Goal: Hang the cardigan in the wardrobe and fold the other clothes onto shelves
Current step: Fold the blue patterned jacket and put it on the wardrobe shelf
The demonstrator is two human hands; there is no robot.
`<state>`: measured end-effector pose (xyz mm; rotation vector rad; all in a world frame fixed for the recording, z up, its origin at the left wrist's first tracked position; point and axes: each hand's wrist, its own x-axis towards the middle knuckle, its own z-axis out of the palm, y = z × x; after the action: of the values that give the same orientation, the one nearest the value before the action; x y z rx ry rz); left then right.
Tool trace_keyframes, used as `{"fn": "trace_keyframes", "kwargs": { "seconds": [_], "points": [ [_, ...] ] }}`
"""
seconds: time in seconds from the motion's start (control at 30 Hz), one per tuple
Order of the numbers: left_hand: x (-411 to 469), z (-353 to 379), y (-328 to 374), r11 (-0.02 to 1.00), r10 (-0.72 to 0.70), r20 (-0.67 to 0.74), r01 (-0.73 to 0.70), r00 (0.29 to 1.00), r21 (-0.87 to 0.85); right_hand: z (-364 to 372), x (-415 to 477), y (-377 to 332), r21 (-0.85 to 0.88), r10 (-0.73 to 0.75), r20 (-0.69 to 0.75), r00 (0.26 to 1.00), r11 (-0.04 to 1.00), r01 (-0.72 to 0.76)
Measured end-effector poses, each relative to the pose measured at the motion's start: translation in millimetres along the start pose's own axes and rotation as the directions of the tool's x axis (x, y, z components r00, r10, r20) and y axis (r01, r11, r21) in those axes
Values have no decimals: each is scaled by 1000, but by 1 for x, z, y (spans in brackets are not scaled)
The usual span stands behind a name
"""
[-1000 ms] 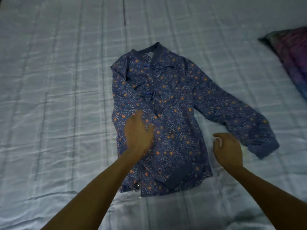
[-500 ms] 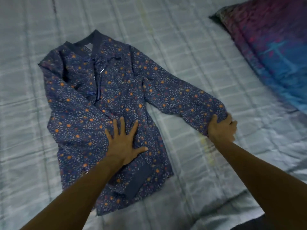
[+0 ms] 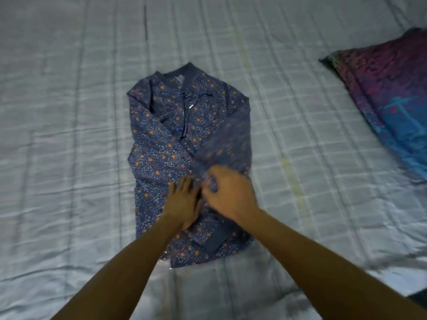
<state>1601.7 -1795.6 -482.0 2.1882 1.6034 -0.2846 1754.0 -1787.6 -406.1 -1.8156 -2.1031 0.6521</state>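
On the bedspread [image 3: 69, 139] lies one floral jacket [image 3: 161, 148]; on its lower front the left hand [image 3: 182, 202] presses flat, fingers straight, while the right hand [image 3: 228, 195] grips one blurred sleeve [image 3: 231, 139].

Soft, matt cloth all over the jacket [image 3: 159, 158], dark blue with little orange and white specks. Thicker ribbed knit at the collar [image 3: 184, 70] and at the cuff [image 3: 216, 241], plain dark blue, not shiny. Smooth, slightly shiny blue cord for the knot buttons [image 3: 182, 95] down the front. A small bright bit of metal on the zip [image 3: 190, 106], and another shiny metal bit at the bottom hem [image 3: 163, 257]. Blurry cloth on the right sleeve [image 3: 231, 139], weave not clear there. Pale grey cloth on the bed cover [image 3: 69, 135], stitched in squares, puffy, a bit wrinkled, with a faint shine. Matt cloth on the pillow [image 3: 392, 100], purple, pink and blue, a little rough at the edge.
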Motion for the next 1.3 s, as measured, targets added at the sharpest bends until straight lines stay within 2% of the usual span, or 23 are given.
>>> {"fn": "trace_keyframes", "kwargs": {
  "seconds": [0.03,0.07,0.1,0.13,0.23,0.3,0.37,0.43,0.47,0.53,0.6,0.67,0.7,0.77,0.83,0.93,1.0,1.03,1.1,1.17,1.2,1.23,1.3],
  "points": [
    [-17,-2,-16,999,-35,37,34,999,17,13,-8,-18,-123,-93,248,964,984,127],
    [-34,1,-33,997,-82,76,81,994,16,23,-16,-32,-178,-94,460,883,964,196],
    [-49,4,-49,992,-130,60,130,990,9,32,-21,-38,-179,-57,592,804,963,200],
    [-62,8,-65,983,-185,38,184,982,24,40,-25,-42,-161,-28,646,763,972,171],
    [-92,25,-92,946,-323,16,323,946,-1,57,-40,-39,-98,-40,612,790,987,126],
    [-105,29,-90,961,-272,-46,269,961,-63,60,-50,-30,-127,-74,511,856,979,160],
    [-111,33,-82,978,-193,-131,179,973,-108,63,-55,-12,-159,-92,320,943,976,149],
    [-110,37,-73,995,-55,-190,38,980,-92,66,-55,4,-232,-52,240,969,966,110],
    [-108,41,-68,997,39,-195,-52,980,-60,68,-57,11,-284,-38,284,958,951,121],
    [-103,52,-55,978,210,-160,-206,964,47,78,-66,25,-355,-87,413,906,901,249],
    [-98,64,-39,946,297,-40,-288,954,150,89,-77,40,-417,-136,505,852,826,379],
    [-89,80,-27,939,265,95,-280,959,201,101,-84,53,-451,-141,514,846,795,406],
    [-84,84,-23,949,216,109,-236,970,212,107,-85,60,-449,-143,519,843,794,411],
    [-74,89,-21,952,183,69,-195,981,235,115,-82,67,-442,-158,512,845,794,416],
    [-69,92,-26,953,227,-23,-217,974,210,115,-78,69,-420,-179,492,852,809,412],
    [-72,89,-26,954,225,-4,-219,974,204,107,-80,70,-357,-176,473,863,858,370],
    [-72,82,-15,965,195,21,-196,981,176,95,-88,75,-294,-252,385,888,879,376],
    [-72,76,-9,971,182,57,-189,982,146,89,-93,79,-264,-272,314,910,895,359],
    [-67,65,2,964,242,50,-246,969,102,74,-96,88,-210,-208,141,968,949,234],
    [-58,57,11,962,260,60,-264,964,73,58,-86,88,-179,-1,-33,999,984,-5],
    [-52,51,16,969,242,33,-243,970,36,56,-78,88,-143,157,-88,984,975,-168],
    [-45,45,20,978,206,-33,-206,978,-10,56,-69,89,-68,336,-88,938,937,-342],
    [-26,33,21,992,82,-190,-98,978,-76,61,-50,91,103,607,46,793,787,-608]
  ]
}}
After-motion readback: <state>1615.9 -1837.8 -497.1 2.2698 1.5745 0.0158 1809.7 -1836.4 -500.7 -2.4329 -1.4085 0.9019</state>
